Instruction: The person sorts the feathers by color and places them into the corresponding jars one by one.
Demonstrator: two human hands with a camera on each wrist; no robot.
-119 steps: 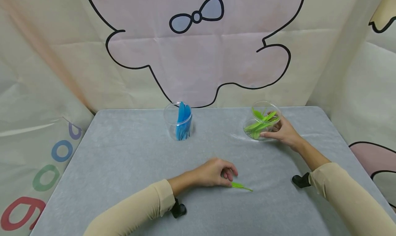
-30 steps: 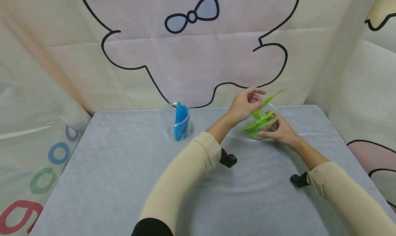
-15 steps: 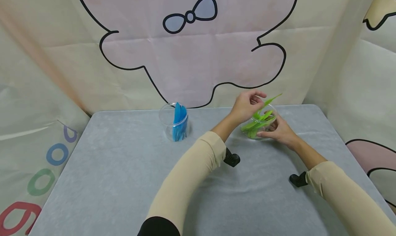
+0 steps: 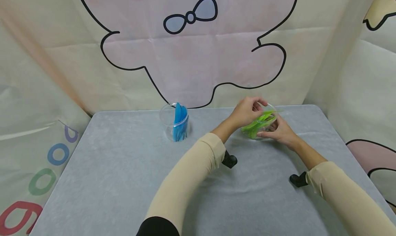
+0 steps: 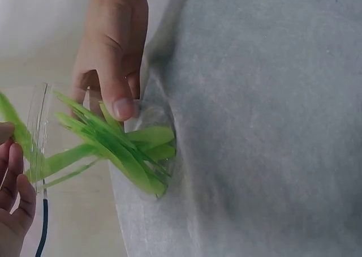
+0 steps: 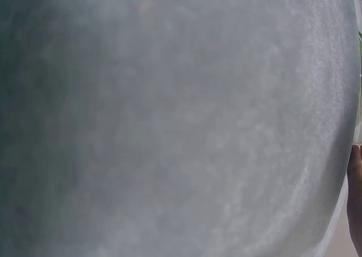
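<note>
My right hand (image 4: 282,132) grips a clear plastic cup (image 5: 42,98) at the back right of the table, its thumb along the near side. Bright green feathers (image 5: 121,146) lie slanted inside the cup. At the cup's mouth my left hand (image 4: 247,111) pinches one more green feather (image 5: 18,127) between thumb and fingers. This feather dips past the rim in the left wrist view. Part of the cup is hidden behind both hands. The right wrist view shows mostly blurred grey cloth, with a sliver of hand (image 6: 354,195) at its right edge.
A second clear cup (image 4: 166,122) with upright blue feathers (image 4: 180,122) stands at the back left. Grey cloth (image 4: 123,174) covers the table. A printed fabric wall (image 4: 198,64) rises right behind the table's back edge.
My left hand picked up the green feather from the table and carried it up to the right cup. Over the last half second the hand and feather sank lower. The right hand kept its grip.
</note>
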